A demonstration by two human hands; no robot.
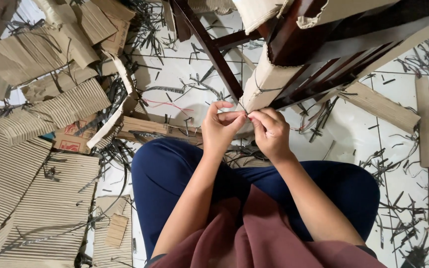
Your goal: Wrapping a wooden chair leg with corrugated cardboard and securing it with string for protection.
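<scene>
Both hands meet at the picture's centre, fingertips pinched together on a thin dark strap (248,115) at the lower end of a cardboard wrap (265,85). The left hand (221,130) has thumb and forefinger closed on the strap from nine o'clock; the right hand (271,131) pinches the same spot from three o'clock, its other fingers curled in. The strap is so thin that only a short bit shows between the fingertips. The wrap rises from the hands toward one o'clock, covering a leg of a dark wooden chair (294,39) that fills the top of the view. More strap circles the wrap higher up.

The person sits cross-legged in blue trousers (165,178) on a white tiled floor (184,74). Corrugated cardboard sheets (31,193) pile up at nine o'clock of the hands. Cut strap scraps (398,223) litter the tiles at four o'clock, and cardboard strips (381,105) lie at three o'clock.
</scene>
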